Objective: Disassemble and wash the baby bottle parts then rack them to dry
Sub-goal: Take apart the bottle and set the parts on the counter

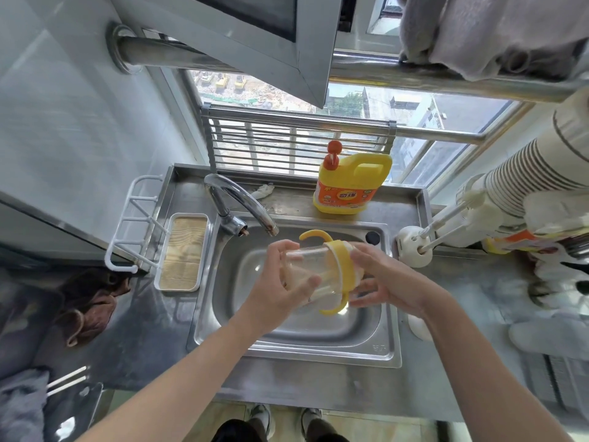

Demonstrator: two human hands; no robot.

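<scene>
A steel bench point(318, 387) runs beneath a window, seen from above. Set into it is a steel sink point(387, 346), its basin directly under both hands. A rack of metal bars point(296, 138) stands against the window behind the sink. A yellow detergent jug point(350, 186) with a red pump top stands on the bench behind the basin, towards the right. A curved chrome tap point(237, 202) reaches over the basin's back left corner. A white tray point(204, 253) holding a beige mat lies just left of the sink, and a brown cloth point(92, 301) is bunched further left.

The left hand point(280, 282) has its grip curled round the clear body of the baby bottle point(314, 266), thumb underneath. The right hand point(382, 275) has its grip closed loosely round the bottle's top end, thumb above and fingers below.

The bottle is held on its side in the air over the basin. Its yellow collar point(345, 266) sits between the hands, one handle curving up and one down.
</scene>
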